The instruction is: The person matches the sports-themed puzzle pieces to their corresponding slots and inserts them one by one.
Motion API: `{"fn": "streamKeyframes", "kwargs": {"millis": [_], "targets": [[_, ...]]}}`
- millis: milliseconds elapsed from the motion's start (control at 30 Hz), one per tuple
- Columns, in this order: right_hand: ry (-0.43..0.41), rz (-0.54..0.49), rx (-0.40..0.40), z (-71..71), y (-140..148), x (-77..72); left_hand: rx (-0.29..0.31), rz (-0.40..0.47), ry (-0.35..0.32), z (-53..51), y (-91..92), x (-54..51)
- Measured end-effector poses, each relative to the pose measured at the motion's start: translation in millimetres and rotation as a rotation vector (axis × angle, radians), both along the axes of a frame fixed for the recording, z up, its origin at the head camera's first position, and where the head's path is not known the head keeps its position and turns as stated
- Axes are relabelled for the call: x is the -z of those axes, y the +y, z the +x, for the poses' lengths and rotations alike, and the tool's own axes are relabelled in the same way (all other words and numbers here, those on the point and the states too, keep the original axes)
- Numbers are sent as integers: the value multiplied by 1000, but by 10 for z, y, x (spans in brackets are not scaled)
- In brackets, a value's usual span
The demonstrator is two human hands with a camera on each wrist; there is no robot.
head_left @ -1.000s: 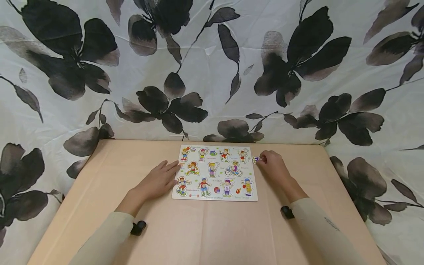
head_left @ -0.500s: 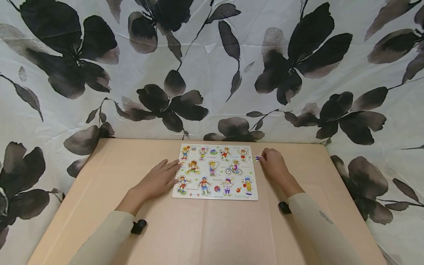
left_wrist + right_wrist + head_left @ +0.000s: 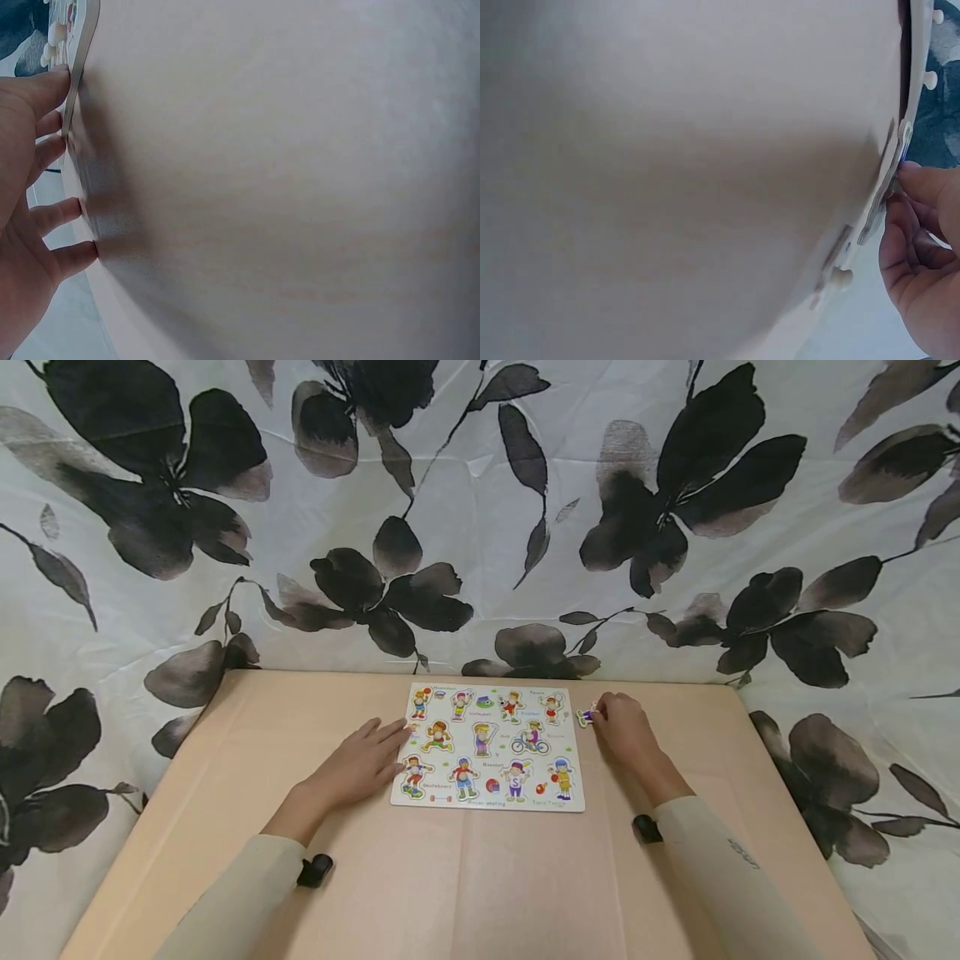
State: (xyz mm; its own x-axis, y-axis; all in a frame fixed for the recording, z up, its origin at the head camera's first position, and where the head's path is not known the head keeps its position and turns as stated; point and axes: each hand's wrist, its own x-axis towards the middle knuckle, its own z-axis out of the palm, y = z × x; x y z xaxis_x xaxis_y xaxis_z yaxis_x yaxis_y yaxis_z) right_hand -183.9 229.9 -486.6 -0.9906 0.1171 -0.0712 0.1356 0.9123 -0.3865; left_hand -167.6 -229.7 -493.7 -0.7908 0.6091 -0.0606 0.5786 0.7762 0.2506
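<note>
A white knobbed puzzle board (image 3: 450,747) printed with children playing sports lies on the table. Its cut-outs show several figures, such as a cyclist (image 3: 530,739) and a runner (image 3: 437,737). My left hand (image 3: 365,760) rests at the board's left edge, fingers spread and nearly straight, the thumb (image 3: 56,86) touching the rim. Just off the right edge, my right hand (image 3: 624,731) pinches a small purple-and-white puzzle piece (image 3: 585,717) between thumb and fingers. In the right wrist view that piece (image 3: 885,187) stands tilted, its knob hidden by the fingers.
Another piece with a pale knob (image 3: 841,280) lies on the table beyond the right hand in the right wrist view. The light wooden table (image 3: 517,885) ends at the back against a floral cloth (image 3: 480,527). A dark wrist camera (image 3: 315,870) sits at the left cuff.
The pinched piece has turned a little and shifted slightly right, away from the board. My left hand stays where it was on the board's edge.
</note>
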Motion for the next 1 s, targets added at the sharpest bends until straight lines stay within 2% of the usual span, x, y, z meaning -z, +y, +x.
{"fn": "streamKeyframes", "kwargs": {"millis": [233,467,767,1000], "targets": [[79,-13,-55,60,-38,-95,-8,1,1,-7,3,-22],[119,-26,-170,162,-153,-160,-16,-3,-9,-5,17,-43],[51,-42,-258,329,-385,-220,-24,-18,-18,0,16,-39],[23,-22,-350,414,-537,-202,-26,-23,-21,13,22,-53]]}}
